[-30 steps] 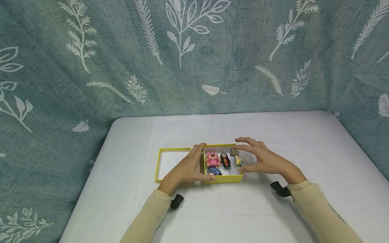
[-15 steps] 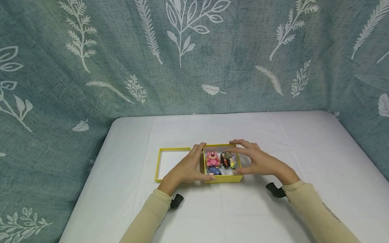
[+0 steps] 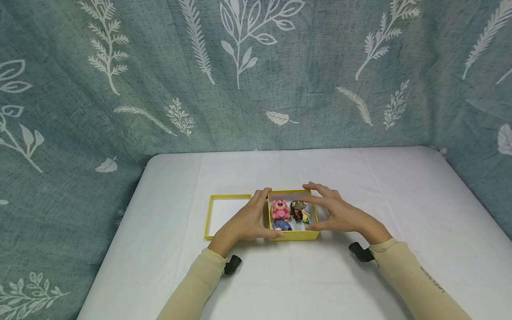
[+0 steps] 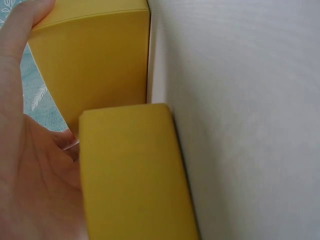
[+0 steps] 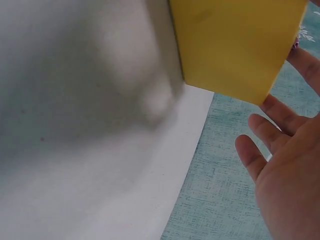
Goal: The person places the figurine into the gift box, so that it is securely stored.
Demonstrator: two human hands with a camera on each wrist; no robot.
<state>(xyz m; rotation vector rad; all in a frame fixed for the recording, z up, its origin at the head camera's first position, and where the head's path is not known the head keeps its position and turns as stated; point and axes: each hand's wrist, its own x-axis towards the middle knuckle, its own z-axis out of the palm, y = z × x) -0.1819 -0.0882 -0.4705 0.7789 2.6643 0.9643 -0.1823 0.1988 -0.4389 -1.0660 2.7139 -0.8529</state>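
Note:
A yellow box (image 3: 294, 236) with a white inside stands open on the table. My left hand (image 3: 245, 221) grips its left side, thumb at the front wall and fingers at the back corner. Inside, a pink bear figurine (image 3: 281, 210) lies above a blue piece (image 3: 282, 225), beside a dark-haired figurine (image 3: 295, 214). My right hand (image 3: 336, 211) reaches over the right wall and pinches a grey-headed figurine (image 3: 306, 218) in yellow and green between thumb and index finger, partly covering the dark-haired one. In the right wrist view, other fingers lie beside the box's far corner.
Left of the box lies its shallow yellow-rimmed lid (image 3: 206, 218), white inside, partly behind my left hand; the left wrist view shows its yellow side (image 4: 132, 170) close up. A white cloth covers the table (image 3: 280, 284). A blue-green leaf-patterned curtain (image 3: 256, 102) hangs behind.
My right hand has moved left, bringing the grey-headed figurine from the box's right edge in beside the dark-haired one. Over the last half second it shifted only slightly. The left hand stayed put.

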